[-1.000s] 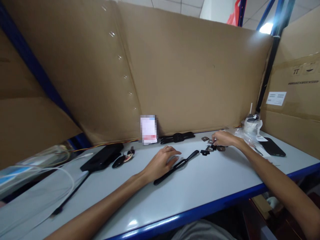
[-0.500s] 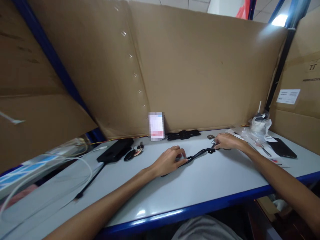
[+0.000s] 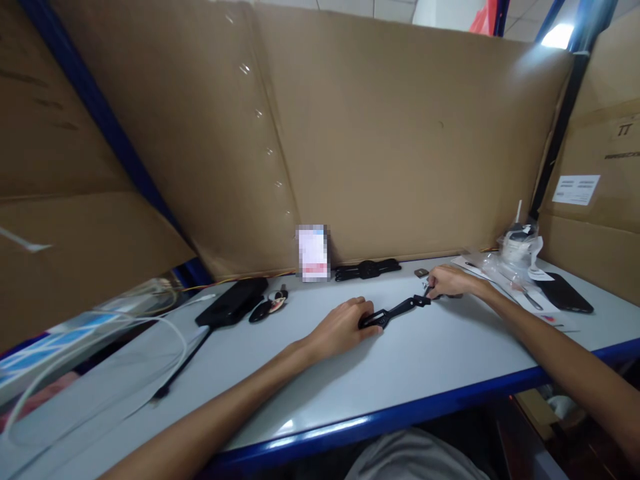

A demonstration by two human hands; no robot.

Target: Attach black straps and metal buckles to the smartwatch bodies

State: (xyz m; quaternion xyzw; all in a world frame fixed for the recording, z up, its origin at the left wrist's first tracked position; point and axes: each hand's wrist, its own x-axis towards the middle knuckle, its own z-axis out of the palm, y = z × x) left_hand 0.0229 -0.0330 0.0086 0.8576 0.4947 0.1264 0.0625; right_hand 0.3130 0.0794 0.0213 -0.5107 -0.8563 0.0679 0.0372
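Note:
My left hand is closed around the slotted wide end of a long black arm-like part, just above the table. The part narrows to the right and ends in a small angled black bracket. At that end my right hand is closed, its fingertips pinched on something small and partly shiny that I cannot make out. A dark piece shows below the right hand, mostly hidden. Behind that hand lies a small brownish square block.
A bundle of black parts lies by the cardboard wall, next to a blurred white card. On the left are a black box with a cable and keys; on the right, plastic bags and a black phone.
My left hand's fingers have closed on the black part, which has turned so its slotted face shows and its left end has come in. My right hand has hardly moved.

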